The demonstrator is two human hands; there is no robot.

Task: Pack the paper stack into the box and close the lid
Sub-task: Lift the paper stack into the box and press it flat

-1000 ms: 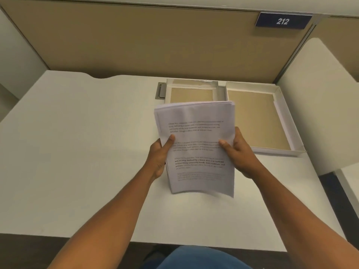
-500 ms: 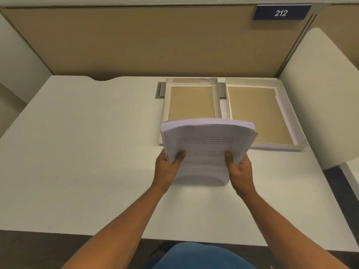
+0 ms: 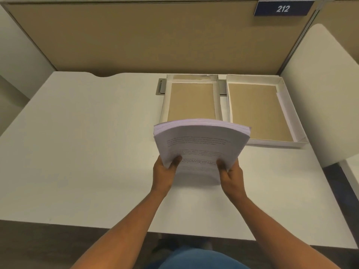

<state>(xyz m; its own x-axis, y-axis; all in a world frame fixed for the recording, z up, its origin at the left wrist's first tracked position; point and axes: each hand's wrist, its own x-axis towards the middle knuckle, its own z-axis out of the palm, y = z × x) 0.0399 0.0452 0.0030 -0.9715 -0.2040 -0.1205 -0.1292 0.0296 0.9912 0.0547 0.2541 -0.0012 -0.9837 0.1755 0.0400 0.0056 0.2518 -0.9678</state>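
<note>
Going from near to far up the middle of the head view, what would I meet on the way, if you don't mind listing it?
Left hand and right hand side by side, gripping the paper stack → open box tray → grey desk grommet → tan partition wall.

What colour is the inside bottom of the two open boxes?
Tan, like plain cardboard, with white walls around it; seen in the head view.

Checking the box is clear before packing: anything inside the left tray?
The left tray shows only its bare brown floor. Its near end is hidden behind the paper stack, held by the left hand and right hand, so that strip is unknown.
</note>
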